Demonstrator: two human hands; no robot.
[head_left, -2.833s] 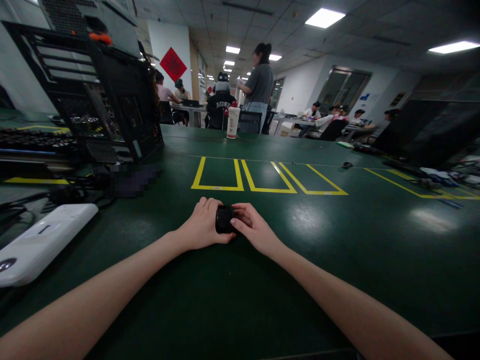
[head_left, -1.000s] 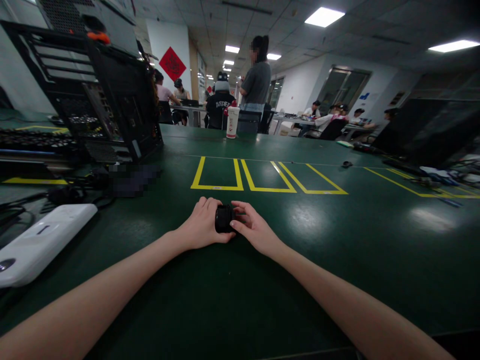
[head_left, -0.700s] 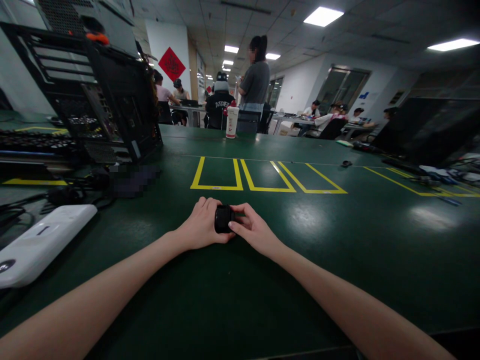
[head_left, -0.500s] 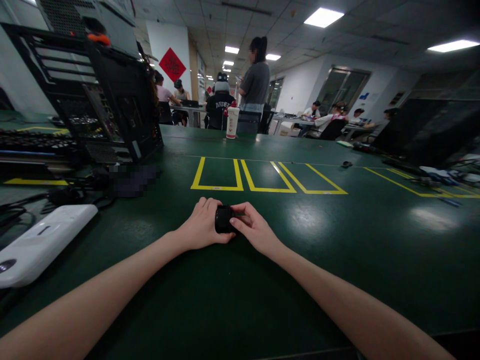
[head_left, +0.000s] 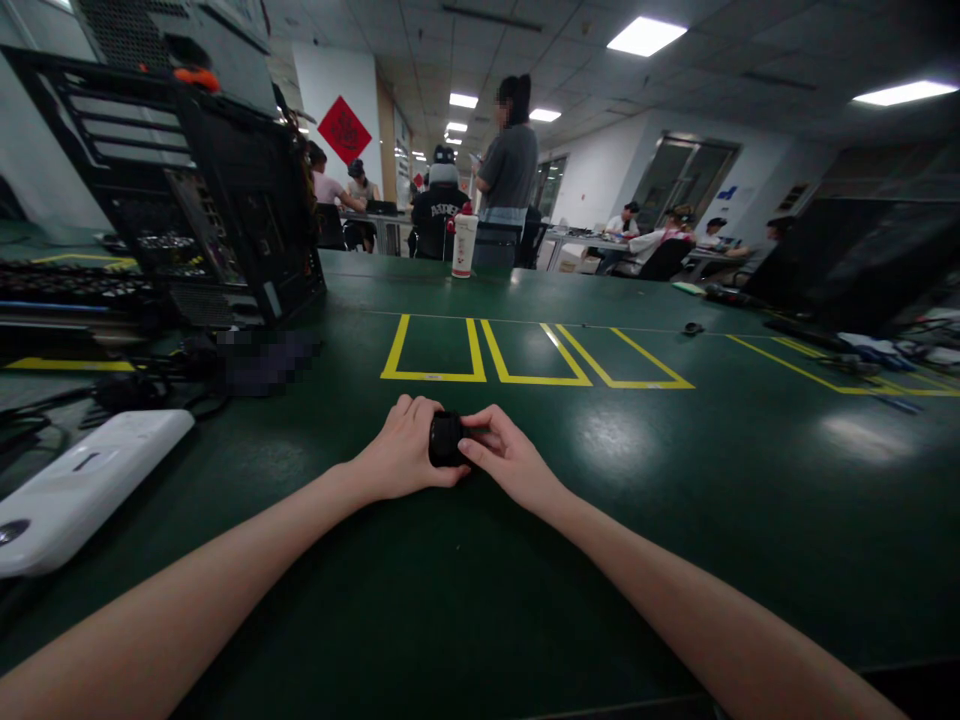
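Observation:
Between my hands is a small black object (head_left: 445, 440) with a rounded body; it is too dark to tell its exact kind. My left hand (head_left: 405, 450) wraps round its left side, thumb along the near lower edge and fingers curled over the far side. From the right, the thumb and forefinger of my right hand (head_left: 506, 453) pinch its right end, with the other fingers bent behind. Both hands are low over the green table (head_left: 480, 600), and part of the object is hidden by the fingers.
Yellow tape outlines (head_left: 431, 377) lie beyond my hands. To the left are a black computer case (head_left: 247, 200), cables and a white device (head_left: 97, 480). A paper cup (head_left: 463, 247) stands at the far edge, a small dark item (head_left: 693, 328) lies right, and people work behind.

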